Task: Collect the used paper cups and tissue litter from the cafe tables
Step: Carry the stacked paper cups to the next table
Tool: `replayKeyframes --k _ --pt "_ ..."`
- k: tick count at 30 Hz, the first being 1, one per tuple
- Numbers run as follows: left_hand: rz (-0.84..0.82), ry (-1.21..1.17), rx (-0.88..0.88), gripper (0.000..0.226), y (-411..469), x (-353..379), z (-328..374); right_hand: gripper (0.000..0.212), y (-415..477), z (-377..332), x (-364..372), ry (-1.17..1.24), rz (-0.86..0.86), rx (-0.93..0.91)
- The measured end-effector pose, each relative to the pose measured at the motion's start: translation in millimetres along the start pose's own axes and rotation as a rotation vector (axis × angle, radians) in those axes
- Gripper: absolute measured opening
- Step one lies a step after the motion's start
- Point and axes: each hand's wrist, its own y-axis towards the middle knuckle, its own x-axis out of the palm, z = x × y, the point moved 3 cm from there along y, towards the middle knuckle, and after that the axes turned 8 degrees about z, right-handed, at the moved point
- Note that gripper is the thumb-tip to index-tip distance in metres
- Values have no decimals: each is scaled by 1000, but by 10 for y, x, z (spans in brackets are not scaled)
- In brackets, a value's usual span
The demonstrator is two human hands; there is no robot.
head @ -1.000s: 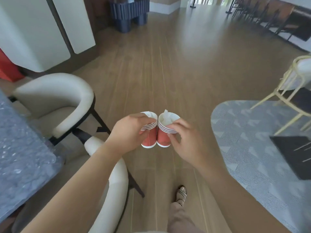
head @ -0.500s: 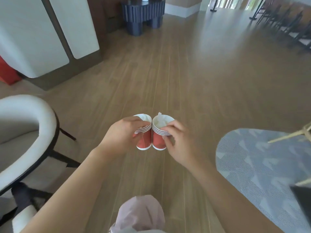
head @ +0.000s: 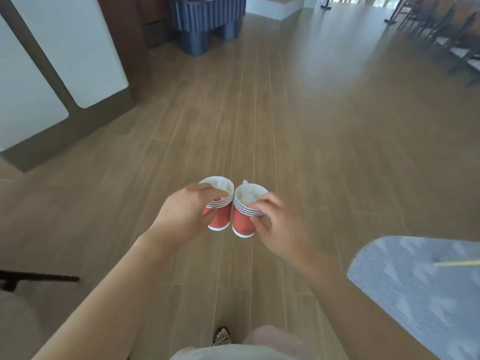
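I carry two red paper cups side by side over the wooden floor, each with a white striped rim. My left hand [head: 185, 214] grips the left paper cup [head: 221, 219], with white tissue [head: 222, 185] stuffed inside it. My right hand [head: 279, 224] pinches the right paper cup [head: 241, 222] at its rim, and crumpled tissue [head: 246, 193] sticks up from it. The two cups almost touch.
Open wooden floor [head: 285, 113] stretches ahead. A dark blue ribbed table base [head: 207, 19] stands far ahead, white wall panels [head: 65, 48] on the left, dark chairs [head: 446, 35] far right. A grey patterned rug [head: 420, 287] lies at right. My sandalled foot [head: 221, 336] shows below.
I have walked forward with both cups held the same way. The white chairs and grey table at left have slid out of view, and the blue table base looks nearer.
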Motion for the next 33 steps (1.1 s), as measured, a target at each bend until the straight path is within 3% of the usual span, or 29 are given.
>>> replayKeyframes --k 11,24,33 --pt "-101 -37 1 39 2807 889 -1137 22 2526 1584 640 -30 14 87" --pt "40 -11 -184 37 5920 1246 -2706 23 6083 2775 1461 11 -79 -20" --pt "66 -6 -126 35 8271 1418 -4054 22 8564 3539 2228 -3 -85 -57"
